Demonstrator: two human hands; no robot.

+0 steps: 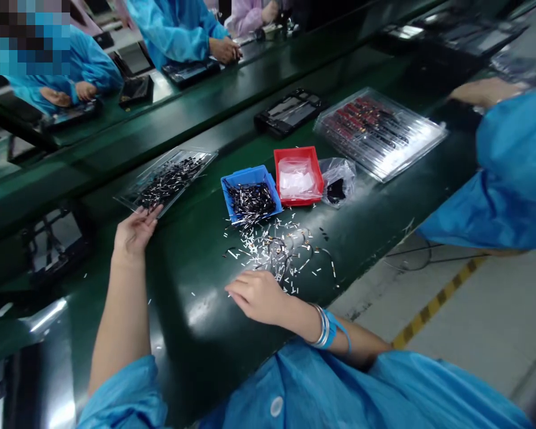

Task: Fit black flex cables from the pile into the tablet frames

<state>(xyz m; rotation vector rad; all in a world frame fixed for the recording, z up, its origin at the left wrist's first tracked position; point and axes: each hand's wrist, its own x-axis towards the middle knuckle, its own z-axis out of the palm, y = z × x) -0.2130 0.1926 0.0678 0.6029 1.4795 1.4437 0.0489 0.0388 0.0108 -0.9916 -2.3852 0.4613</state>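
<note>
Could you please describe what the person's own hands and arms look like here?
Both the left hand and the right hand are bare, without gloves. The blue sleeves are loose and creased, leaving the forearms uncovered. On the right wrist are silvery bangles and a blue band with a thin blue strip trailing from it. The left wrist shows no band.

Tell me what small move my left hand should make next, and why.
Probably pinch up one cable-like black piece from the clear plastic tray: your left hand is at its near edge, close to those pieces.
</note>
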